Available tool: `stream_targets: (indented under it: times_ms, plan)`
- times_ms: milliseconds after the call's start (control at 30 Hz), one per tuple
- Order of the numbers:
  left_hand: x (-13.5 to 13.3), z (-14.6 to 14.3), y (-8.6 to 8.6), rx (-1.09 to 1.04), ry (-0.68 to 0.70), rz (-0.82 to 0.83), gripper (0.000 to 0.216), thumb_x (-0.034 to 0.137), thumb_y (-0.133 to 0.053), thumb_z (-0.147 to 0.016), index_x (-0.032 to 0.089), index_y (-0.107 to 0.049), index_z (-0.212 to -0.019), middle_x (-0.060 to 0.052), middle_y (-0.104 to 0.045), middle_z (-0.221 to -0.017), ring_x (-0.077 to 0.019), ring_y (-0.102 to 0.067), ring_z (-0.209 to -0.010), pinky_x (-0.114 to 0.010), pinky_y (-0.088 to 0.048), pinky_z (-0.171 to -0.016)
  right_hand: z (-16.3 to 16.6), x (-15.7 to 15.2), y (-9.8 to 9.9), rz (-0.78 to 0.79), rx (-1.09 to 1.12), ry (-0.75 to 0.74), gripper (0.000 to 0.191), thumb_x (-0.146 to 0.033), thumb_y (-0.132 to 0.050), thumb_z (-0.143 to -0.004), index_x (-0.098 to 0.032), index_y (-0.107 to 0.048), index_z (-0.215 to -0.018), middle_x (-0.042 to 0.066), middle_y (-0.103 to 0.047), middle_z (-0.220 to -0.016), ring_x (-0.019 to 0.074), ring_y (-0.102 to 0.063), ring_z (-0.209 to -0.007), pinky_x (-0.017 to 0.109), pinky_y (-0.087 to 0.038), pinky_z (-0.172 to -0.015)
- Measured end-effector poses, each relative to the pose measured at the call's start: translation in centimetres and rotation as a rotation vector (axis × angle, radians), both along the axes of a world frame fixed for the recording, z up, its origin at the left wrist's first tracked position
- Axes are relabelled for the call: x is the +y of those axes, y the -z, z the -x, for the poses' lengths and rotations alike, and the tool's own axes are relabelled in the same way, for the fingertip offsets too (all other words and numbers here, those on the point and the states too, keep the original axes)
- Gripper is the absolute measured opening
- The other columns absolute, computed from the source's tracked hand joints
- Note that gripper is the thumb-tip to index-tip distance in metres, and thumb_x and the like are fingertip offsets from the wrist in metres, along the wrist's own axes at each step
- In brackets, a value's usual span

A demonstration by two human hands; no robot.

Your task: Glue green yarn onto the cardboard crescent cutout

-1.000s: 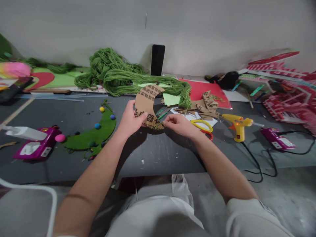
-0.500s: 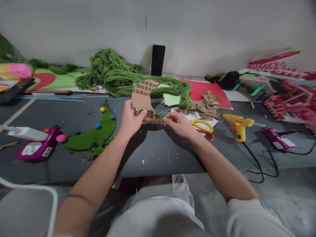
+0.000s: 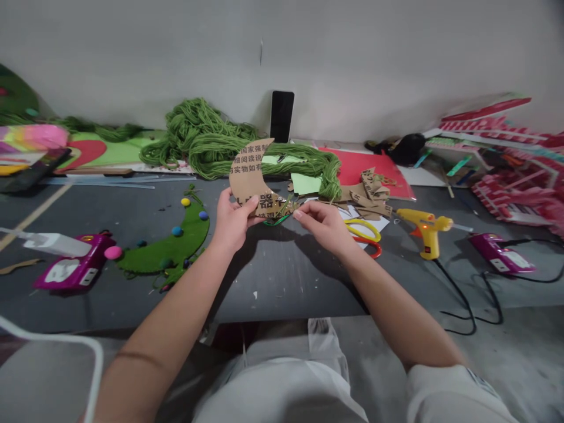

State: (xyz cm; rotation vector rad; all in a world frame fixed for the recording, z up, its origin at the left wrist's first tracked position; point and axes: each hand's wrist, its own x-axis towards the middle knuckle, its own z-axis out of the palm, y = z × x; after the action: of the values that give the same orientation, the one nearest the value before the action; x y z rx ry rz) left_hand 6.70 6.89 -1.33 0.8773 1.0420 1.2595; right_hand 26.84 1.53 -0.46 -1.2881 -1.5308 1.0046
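My left hand (image 3: pixel 233 222) grips a crescent-shaped piece of brown cardboard (image 3: pixel 247 176) printed with dark characters, its thumb lying on the front face. Shiny wet-looking spots show along the crescent's lower right arm. A thin green strand of yarn (image 3: pixel 279 221) loops under that arm. Close to the crescent's right tip, my right hand (image 3: pixel 325 228) has thumb and forefinger pinched on the strand's end; the fingertips partly hide it. On the table to the left lies a green felt crescent (image 3: pixel 163 241) with coloured pompoms.
Green yarn skeins (image 3: pixel 207 141) lie behind my hands, before an upright phone (image 3: pixel 282 116). Right of my right hand are scissors (image 3: pixel 365 229), cardboard scraps (image 3: pixel 370 194) and a yellow glue gun (image 3: pixel 427 226) with a cord. Purple power blocks (image 3: pixel 74 264) stand at both sides.
The cardboard crescent has tilted slightly, and shiny spots now show on its lower arm. The green strand has shifted from in front of the crescent's tip to a loop beneath it.
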Motion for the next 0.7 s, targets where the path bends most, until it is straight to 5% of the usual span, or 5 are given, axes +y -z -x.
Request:
stream_targets:
  times_ms: [233, 467, 700]
  plan:
    - [0.2, 0.6, -0.6, -0.103, 0.145, 0.036, 0.052, 0.020, -0.080, -0.069, 0.022, -0.052, -0.113, -0.001, -0.072, -0.084, -0.0159, -0.070, -0.063, -0.026, -0.059, -0.051, -1.0, 0.0, -0.2, 0.139, 0.177, -0.236, 0.033, -0.048, -0.068, -0.086, -0.015, -0.065, -0.081, -0.004, -0.043, -0.059, 0.0085, -0.034, -0.055, 0.024, -0.026, -0.052]
    - [0.1, 1.4, -0.5, -0.100, 0.436, 0.083, 0.055, 0.020, -0.082, -0.065, 0.022, -0.060, -0.116, 0.000, -0.070, -0.072, -0.0135, -0.064, -0.052, -0.022, -0.052, -0.044, -1.5, -0.6, -1.0, 0.182, 0.071, -0.566, 0.033, -0.046, -0.069, -0.086, -0.013, -0.069, -0.087, 0.005, -0.065, -0.081, 0.0114, -0.049, -0.067, 0.024, -0.039, -0.061]
    - [-0.2, 1.6, -0.5, 0.131, 0.539, 0.058, 0.063, 0.024, -0.081, -0.068, 0.024, -0.057, -0.127, -0.005, -0.072, -0.076, -0.0221, -0.069, -0.058, -0.030, -0.056, -0.047, -1.6, -0.5, -1.4, 0.183, -0.150, -0.729, 0.028, -0.039, -0.057, -0.093, -0.012, -0.064, -0.086, 0.003, -0.061, -0.080, 0.0129, -0.050, -0.074, 0.024, -0.043, -0.070]
